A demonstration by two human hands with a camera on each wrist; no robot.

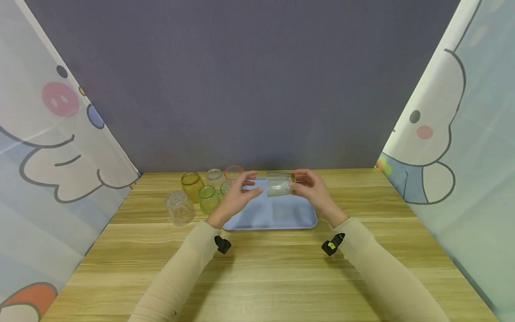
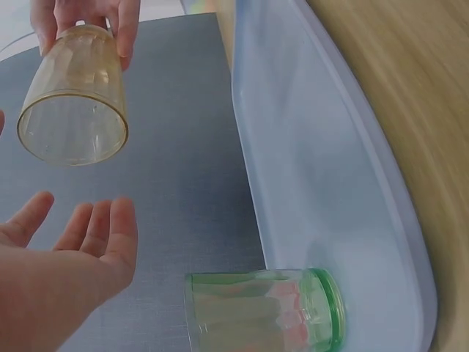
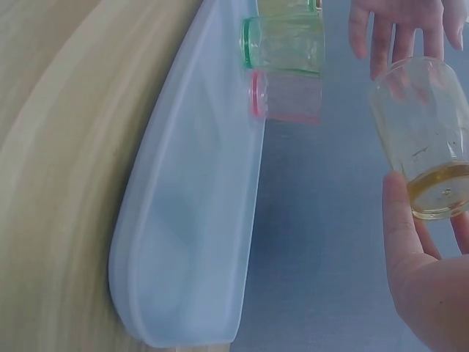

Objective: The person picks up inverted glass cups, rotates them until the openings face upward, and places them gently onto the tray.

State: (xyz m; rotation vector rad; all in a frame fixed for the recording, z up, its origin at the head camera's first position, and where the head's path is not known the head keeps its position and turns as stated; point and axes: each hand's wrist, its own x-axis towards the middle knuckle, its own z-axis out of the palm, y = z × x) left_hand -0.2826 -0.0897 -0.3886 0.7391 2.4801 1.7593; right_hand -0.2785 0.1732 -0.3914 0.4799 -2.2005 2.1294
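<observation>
A faintly amber-tinted drinking glass (image 1: 277, 184) lies sideways in the air above the pale blue tray (image 1: 257, 220). My right hand (image 1: 315, 193) grips it by its base end, with thumb and fingers around the amber-edged bottom (image 3: 440, 192). Its open mouth (image 2: 72, 130) points toward my left hand (image 1: 236, 197). That hand is held apart from the glass, fingers loosely spread and holding nothing. Close beside the left hand, a green-rimmed glass (image 2: 249, 312) stands at the tray's left end, partly hidden by the hand in the head view.
Left of the tray on the wooden table (image 1: 257, 277) stand an amber glass (image 1: 192, 188), a yellow-green glass (image 1: 209, 200) and a clear glass (image 1: 180, 209). Further back are another clear glass (image 1: 215, 178) and a red-rimmed glass (image 1: 233, 172). A grey panel (image 1: 257, 89) rises behind.
</observation>
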